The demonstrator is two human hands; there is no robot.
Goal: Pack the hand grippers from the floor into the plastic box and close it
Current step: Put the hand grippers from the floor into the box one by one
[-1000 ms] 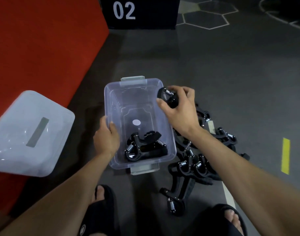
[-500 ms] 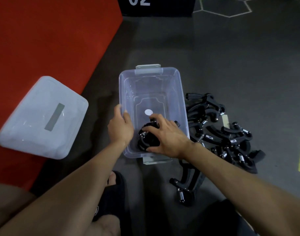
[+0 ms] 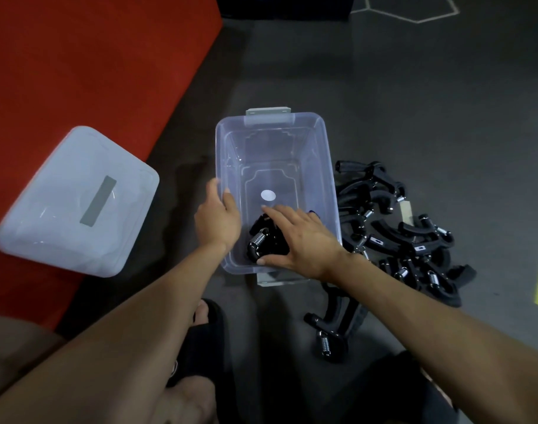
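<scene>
A: Item one, the plastic box [image 3: 319,166]. We log it open on the floor, our left hand [image 3: 217,223] on its left wall, thumb hooked just inside the rim, the other fingers down the outer face.

B: Item two, the hand grippers. A few sit in the near end of the box [image 3: 263,240], directly under our right hand [image 3: 304,240]. That hand's fingers are spread and nearly straight, laid over the black handles; we see no pinch, though whether the fingertips touch them we cannot tell.

A: Item three, the pile of grippers on the floor [image 3: 396,228], just beyond the right wall of the box, outboard of our right wrist. One stray gripper [image 3: 332,328] lies beneath that forearm, by the foot.

B: Item four, the lid [image 3: 78,200], well off to the left of our left knuckles, lying on the red mat [image 3: 78,56].

A: Risks, as we judge them: springs and curved handles could tangle in the pile, so lifting one may drag others.

B: And loosely dropped grippers may stack high at the near end, so the lid would not seat or latch.
</scene>
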